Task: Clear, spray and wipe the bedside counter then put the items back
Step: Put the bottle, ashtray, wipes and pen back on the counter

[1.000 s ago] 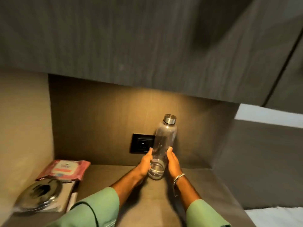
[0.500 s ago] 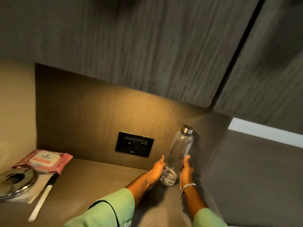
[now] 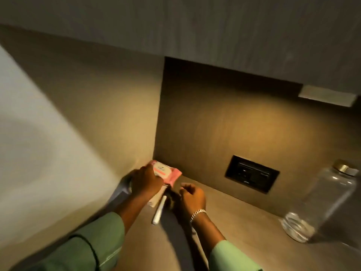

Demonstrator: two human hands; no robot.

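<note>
A pink wipes pack point(image 3: 168, 172) lies in the counter's point(image 3: 244, 233) far left corner, on a small stack with a grey metal dish point(image 3: 124, 185) beside it. My left hand point(image 3: 145, 182) is laid over the pack's near end, fingers curled around it. A white pen point(image 3: 159, 211) lies just in front of the stack. My right hand point(image 3: 192, 198) hovers right of the pen, fingers loosely bent, holding nothing. The clear bottle point(image 3: 324, 202) with a metal cap stands alone at the right, away from both hands.
A black wall socket point(image 3: 252, 176) sits in the wooden back panel between the stack and the bottle. A dark cabinet point(image 3: 214, 36) overhangs the niche. A pale wall point(image 3: 48, 143) closes the left side.
Both hands let go of the bottle, which now stands at the right. They moved left to the corner stack; my left hand now rests on the wipes pack. The view swung left.
</note>
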